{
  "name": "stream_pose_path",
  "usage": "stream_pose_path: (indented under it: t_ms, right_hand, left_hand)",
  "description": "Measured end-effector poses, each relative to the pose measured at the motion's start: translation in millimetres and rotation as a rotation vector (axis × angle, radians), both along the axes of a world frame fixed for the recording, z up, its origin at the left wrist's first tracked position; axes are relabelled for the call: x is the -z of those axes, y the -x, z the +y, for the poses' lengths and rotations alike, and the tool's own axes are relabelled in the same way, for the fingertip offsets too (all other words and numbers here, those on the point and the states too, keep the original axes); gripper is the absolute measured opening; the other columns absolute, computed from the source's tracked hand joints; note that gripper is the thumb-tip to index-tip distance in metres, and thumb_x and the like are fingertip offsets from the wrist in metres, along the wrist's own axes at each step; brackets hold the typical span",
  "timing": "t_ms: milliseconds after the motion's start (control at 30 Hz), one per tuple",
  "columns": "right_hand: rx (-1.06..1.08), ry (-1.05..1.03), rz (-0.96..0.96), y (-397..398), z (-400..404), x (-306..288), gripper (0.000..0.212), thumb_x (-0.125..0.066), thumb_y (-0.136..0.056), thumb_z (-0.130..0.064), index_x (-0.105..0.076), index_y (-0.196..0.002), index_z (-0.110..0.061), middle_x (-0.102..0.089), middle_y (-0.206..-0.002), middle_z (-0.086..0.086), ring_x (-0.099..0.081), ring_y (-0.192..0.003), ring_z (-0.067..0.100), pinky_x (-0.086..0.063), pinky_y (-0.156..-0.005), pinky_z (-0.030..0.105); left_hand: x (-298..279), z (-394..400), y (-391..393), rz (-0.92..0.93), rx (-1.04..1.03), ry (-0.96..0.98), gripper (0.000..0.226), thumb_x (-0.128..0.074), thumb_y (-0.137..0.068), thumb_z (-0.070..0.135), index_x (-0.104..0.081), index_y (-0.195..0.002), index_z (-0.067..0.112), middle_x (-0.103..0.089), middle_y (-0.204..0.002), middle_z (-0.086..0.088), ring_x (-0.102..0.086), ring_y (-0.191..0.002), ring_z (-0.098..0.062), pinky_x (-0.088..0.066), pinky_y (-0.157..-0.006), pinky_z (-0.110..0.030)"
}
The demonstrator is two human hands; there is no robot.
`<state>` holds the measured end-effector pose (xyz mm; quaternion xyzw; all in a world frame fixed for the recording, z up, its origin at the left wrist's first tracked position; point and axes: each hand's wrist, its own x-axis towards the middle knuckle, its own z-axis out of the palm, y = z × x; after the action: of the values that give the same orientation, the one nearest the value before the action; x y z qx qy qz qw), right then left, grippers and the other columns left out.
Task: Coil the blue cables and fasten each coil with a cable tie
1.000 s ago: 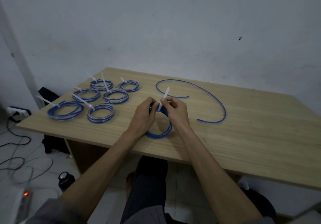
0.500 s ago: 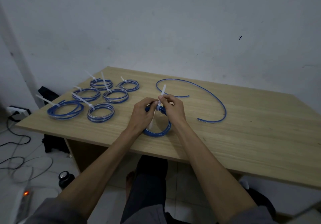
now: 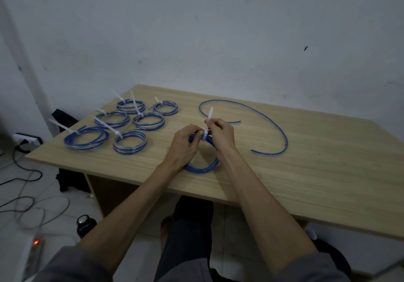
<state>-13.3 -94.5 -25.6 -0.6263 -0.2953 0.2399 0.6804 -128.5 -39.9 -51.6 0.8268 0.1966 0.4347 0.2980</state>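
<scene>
Tightening: right hand [image 3: 220,135] pinching the cable tie [image 3: 210,115] has drawn its tail farther above the fingers. Left hand [image 3: 183,144] grips the coil [image 3: 203,168]; fastening appears nearly done.

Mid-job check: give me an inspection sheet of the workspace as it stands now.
Surface: wooden table, bare at right.
Job's things: six tied coils at left; coil in hand; cable tie standing up from it; loose cable uncoiled.
Clutter: nothing seen on the table.
Grippers: left hand grips the coil; right hand pinches the tie.
Cables: black cords on the floor, power strip lit.
Surroundings: white wall; bottle on the floor.
</scene>
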Motion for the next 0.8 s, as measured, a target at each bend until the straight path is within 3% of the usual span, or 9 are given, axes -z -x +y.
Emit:
stream_pose_path:
  t_ms: [67, 167, 233, 333, 533, 667, 800]
  right_hand:
    - [-0.005, 0.01, 0.012, -1.0, -1.7, 0.2, 0.022, -0.064, -0.098, -0.025, -0.073, -0.099, -0.005, -0.072, -0.092, 0.004, -0.07, -0.095, 0.027, -0.054, -0.075, 0.027]
    - [-0.088, 0.055, 0.01, 0.1, -7.1, 1.2, 0.025, -0.064, -0.098, -0.03, -0.073, -0.098, -0.006, -0.073, -0.093, 0.005, -0.07, -0.092, 0.022, -0.058, -0.078, 0.033]
    - [-0.121, 0.065, 0.02, 2.3, -11.2, 4.6, 0.023, -0.063, -0.098, -0.028, -0.074, -0.101, -0.007, -0.072, -0.094, 0.004, -0.067, -0.09, 0.017, -0.058, -0.074, 0.029]
    - [-0.094, 0.044, 0.021, 3.5, -13.0, 8.5, 0.02, -0.063, -0.098, -0.023, -0.073, -0.103, -0.007, -0.071, -0.095, 0.002, -0.064, -0.09, 0.013, -0.054, -0.072, 0.026]
    - [-0.066, 0.068, 0.0, 0.1, -8.5, 5.7, 0.014, -0.067, -0.095, -0.02, -0.075, -0.092, -0.01, -0.073, -0.098, 0.008, -0.065, -0.097, 0.018, -0.049, -0.087, 0.029]
    - [-0.045, 0.106, 0.058, 1.6, -2.9, 0.5, 0.014, -0.065, -0.097, -0.018, -0.071, -0.085, -0.013, -0.068, -0.085, 0.001, -0.059, -0.086, 0.014, -0.047, -0.077, 0.026]
    - [-0.044, 0.129, 0.039, 1.9, -0.7, -0.2, 0.013, -0.064, -0.097, -0.019, -0.071, -0.089, -0.012, -0.066, -0.084, -0.001, -0.057, -0.084, 0.012, -0.044, -0.075, 0.025]
  left_hand:
    - [1.5, 0.1, -1.2, 0.025, 0.002, 0.052, 0.016, -0.053, -0.102, 0.015, -0.066, -0.093, 0.019, -0.065, -0.088, 0.008, -0.059, -0.084, 0.0, -0.041, -0.075, -0.008]
    - [4.0, 4.7, -0.5, 0.012, -0.008, 0.116, 0.019, -0.051, -0.103, 0.02, -0.068, -0.096, 0.016, -0.069, -0.09, 0.005, -0.063, -0.087, -0.007, -0.047, -0.077, -0.019]
    - [3.8, 7.3, 0.2, -0.006, -0.004, 0.134, 0.019, -0.052, -0.102, 0.019, -0.069, -0.097, 0.016, -0.07, -0.09, 0.005, -0.064, -0.086, -0.009, -0.049, -0.076, -0.022]
    - [2.8, 8.0, 0.6, -0.021, 0.028, 0.126, 0.018, -0.053, -0.102, 0.016, -0.07, -0.103, 0.013, -0.07, -0.092, 0.006, -0.063, -0.089, -0.009, -0.049, -0.077, -0.019]
    - [4.2, 8.6, -1.1, 0.02, 0.022, 0.147, 0.02, -0.053, -0.102, 0.021, -0.072, -0.102, 0.014, -0.071, -0.091, 0.007, -0.063, -0.088, -0.006, -0.045, -0.075, -0.016]
    - [5.2, 10.1, -1.8, 0.054, 0.013, 0.163, 0.02, -0.052, -0.103, 0.021, -0.072, -0.102, 0.015, -0.071, -0.092, 0.007, -0.063, -0.087, -0.004, -0.042, -0.072, -0.014]
    - [4.4, 8.6, -1.4, 0.07, 0.004, 0.173, 0.019, -0.051, -0.103, 0.021, -0.07, -0.103, 0.019, -0.07, -0.093, 0.008, -0.062, -0.088, -0.001, -0.041, -0.071, -0.01]
